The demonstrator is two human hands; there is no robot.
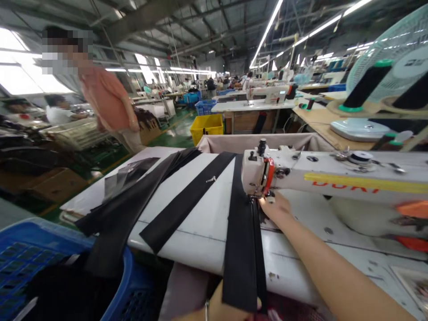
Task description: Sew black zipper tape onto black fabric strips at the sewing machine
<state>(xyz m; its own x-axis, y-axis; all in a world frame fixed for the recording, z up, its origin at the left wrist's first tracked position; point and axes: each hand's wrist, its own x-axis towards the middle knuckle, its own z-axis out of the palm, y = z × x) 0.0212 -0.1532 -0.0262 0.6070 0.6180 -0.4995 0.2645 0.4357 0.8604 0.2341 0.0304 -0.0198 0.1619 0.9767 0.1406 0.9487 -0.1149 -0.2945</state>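
From my end, the black strip [239, 254] runs flat beneath the machine [252, 171]; its near end overhangs the table [200, 227], presumably kept straight by the left hand [219, 305], whose grip I can't see. The right hand [277, 207] has fingertips beside the needle, likely steadying the edge; pinched or not, I can't tell. Smooth, leathery other strips [133, 211] droop into a latticed plastic basket [129, 267], handily close.

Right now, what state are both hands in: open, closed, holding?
Left hand: closed on the near end of the long, flat black strip.
Right hand: at the stitching end of the white sewing machine; grip cannot be told.
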